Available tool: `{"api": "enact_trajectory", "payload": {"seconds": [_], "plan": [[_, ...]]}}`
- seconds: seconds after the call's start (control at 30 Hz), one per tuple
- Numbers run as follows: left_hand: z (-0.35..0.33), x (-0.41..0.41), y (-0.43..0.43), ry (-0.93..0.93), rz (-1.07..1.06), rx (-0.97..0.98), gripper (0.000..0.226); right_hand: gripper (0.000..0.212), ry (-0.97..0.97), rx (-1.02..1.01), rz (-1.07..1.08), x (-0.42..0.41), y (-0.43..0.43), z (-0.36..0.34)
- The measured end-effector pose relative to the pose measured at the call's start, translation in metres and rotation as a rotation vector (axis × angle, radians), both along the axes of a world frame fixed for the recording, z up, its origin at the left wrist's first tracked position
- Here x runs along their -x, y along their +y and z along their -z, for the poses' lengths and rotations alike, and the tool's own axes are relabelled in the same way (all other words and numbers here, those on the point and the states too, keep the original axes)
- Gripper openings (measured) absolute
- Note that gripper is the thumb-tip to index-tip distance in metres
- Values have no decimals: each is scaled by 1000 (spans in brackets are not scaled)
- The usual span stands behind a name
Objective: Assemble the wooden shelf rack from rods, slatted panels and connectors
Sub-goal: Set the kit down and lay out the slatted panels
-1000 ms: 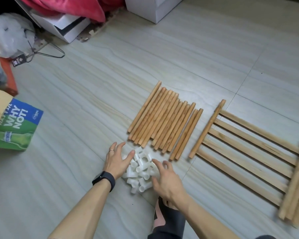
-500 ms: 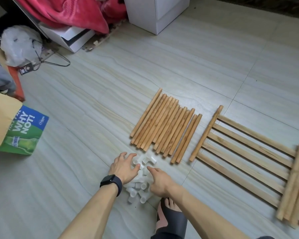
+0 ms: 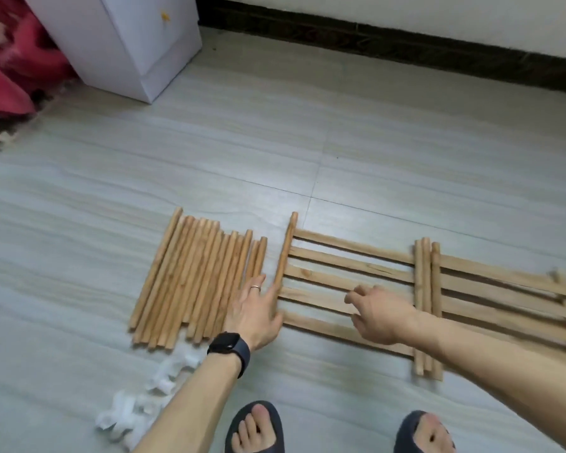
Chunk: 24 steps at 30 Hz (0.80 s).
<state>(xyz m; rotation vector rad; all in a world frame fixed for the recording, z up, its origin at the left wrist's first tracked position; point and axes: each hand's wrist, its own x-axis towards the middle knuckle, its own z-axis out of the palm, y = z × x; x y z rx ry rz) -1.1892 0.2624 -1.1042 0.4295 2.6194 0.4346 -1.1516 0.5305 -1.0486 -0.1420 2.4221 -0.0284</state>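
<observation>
Just right of the row of rods [image 3: 196, 279], flat on the floor: a slatted panel [image 3: 350, 256], slats running left to right, end posts pointing away, parallel to the rods. Between rods and panel, at the panel's near-left corner, the left hand [image 3: 255, 312], fingers straight and relaxed. Farther right, over the slats, the right hand [image 3: 379, 315], fingers bent; gripping or not, cannot tell. Near-left of the rods, blurred white connectors [image 3: 134, 410].

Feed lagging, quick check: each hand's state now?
Left hand: open, fingertips at edge of the slatted panel.
Right hand: open, loosely curled, holds nothing.
</observation>
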Motion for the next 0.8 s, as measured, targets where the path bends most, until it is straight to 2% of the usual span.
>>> {"api": "enact_trajectory", "payload": {"seconds": [0.13, 0.27, 0.53, 0.8], "plan": [[23, 1, 42, 18, 181, 93, 69, 68, 234, 7, 455, -40, 72, 38], [35, -5, 63, -7, 301, 180, 70, 70, 233, 34, 787, -90, 90, 77], [41, -29, 57, -71, 290, 200, 68, 57, 240, 82, 896, -132, 98, 84], [32, -49, 55, -116, 291, 232, 71, 57, 264, 72, 1012, -144, 106, 84]]}}
